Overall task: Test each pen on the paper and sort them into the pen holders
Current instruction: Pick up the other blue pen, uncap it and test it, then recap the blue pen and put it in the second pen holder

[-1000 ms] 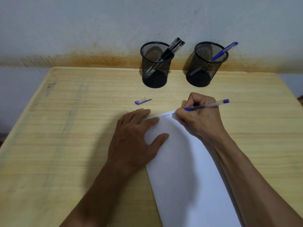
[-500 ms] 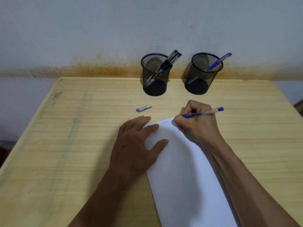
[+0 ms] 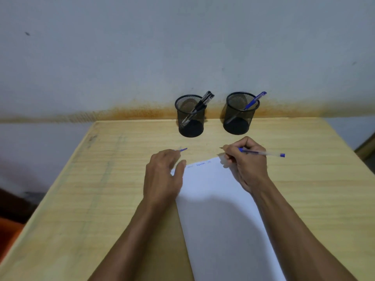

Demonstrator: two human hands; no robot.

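The right hand holds a clear-barrelled blue pen in a writing grip, fingers clamped on the barrel near the tip. The tip points left and sits just beyond the far edge of the white paper, apparently lifted off the sheet. Faint blue scribbles run along the paper's far edge, so this pen appears to write.

The left hand hovers at the sheet's far-left corner, fingers loosely curled and slightly apart, gripping nothing. Its fingertips are blurred and lie just beside a blue pen cap on the wooden table; judged from this, the hand is going for the cap so the pen can be closed before sorting.

Two black mesh holders stand at the far edge by the wall. The left holder contains black pens leaning right; the right holder contains one blue pen. Sorting appears to be by colour, which would send the held pen to the right holder. No other loose pens are visible.
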